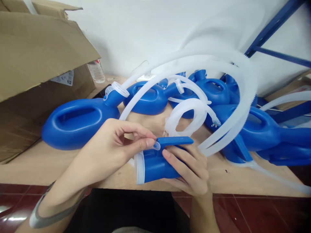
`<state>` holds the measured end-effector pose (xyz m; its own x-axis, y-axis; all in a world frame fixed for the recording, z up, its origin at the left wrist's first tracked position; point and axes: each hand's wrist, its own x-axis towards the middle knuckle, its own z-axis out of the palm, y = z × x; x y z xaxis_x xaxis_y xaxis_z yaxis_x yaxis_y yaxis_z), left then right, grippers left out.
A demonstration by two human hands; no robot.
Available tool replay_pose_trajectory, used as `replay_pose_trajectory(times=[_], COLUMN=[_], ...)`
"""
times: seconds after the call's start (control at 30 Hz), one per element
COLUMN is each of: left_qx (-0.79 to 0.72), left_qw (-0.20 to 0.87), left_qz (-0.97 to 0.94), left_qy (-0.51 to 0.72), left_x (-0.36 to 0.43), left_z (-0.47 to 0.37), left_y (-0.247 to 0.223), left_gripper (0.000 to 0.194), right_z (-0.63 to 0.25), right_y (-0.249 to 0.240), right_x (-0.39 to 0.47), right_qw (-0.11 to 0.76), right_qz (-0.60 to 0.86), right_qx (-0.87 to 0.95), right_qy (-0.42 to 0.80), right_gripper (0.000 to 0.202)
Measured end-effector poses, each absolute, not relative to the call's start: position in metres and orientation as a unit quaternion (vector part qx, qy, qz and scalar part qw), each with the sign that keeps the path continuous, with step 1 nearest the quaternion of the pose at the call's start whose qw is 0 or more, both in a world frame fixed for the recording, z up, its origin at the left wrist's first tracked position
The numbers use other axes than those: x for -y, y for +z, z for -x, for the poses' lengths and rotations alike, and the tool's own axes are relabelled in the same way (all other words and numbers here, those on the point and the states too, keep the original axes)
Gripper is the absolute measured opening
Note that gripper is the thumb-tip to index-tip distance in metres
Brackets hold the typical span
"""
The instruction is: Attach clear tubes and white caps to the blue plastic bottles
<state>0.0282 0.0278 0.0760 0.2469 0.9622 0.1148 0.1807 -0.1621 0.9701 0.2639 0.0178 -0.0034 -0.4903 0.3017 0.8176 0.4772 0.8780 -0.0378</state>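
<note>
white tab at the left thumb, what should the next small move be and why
Probably press the white tab fully onto the blue peg: the left hand pinches the tab at the peg while the right hand holds the blue part. Whether the tab is already seated is hard to tell.

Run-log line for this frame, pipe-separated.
left hand: pinching clear tab | right hand: gripping blue piece | beyond hands: blue bottles, coiled white tube
</note>
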Motion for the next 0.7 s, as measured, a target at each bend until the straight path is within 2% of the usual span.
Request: replay_pose_trajectory(times=[0.23, 0.4, 0.6, 0.7], left_qx=[-0.449, -0.424, -0.45, -0.468], left_qw=[0.491, 0.507, 0.48, 0.45], left_qz=[-0.636, -0.674, -0.676, -0.688], left_qy=[0.392, 0.329, 0.332, 0.325], left_x=[-0.028, -0.03, -0.023, -0.018], left_z=[-0.027, -0.023, -0.032, -0.038], left_y=[0.074, 0.07, 0.066, 0.06], left_gripper=[0.017, 0.039, 0.042, 0.044], right_z=[-0.262, -0.259, -0.252, -0.252], right_y=[-0.007, -0.008, -0.003, -0.001], right_x=[-0.017, -0.009, 0.004, 0.009], right_qw=[0.479, 0.47, 0.357, 0.366], right_qz=[0.244, 0.277, 0.394, 0.405], right_qx=[0.839, 0.834, 0.846, 0.832], right_qy=[-0.088, -0.08, 0.026, 0.096], right_gripper=[0.043, 0.059, 0.086, 0.112])
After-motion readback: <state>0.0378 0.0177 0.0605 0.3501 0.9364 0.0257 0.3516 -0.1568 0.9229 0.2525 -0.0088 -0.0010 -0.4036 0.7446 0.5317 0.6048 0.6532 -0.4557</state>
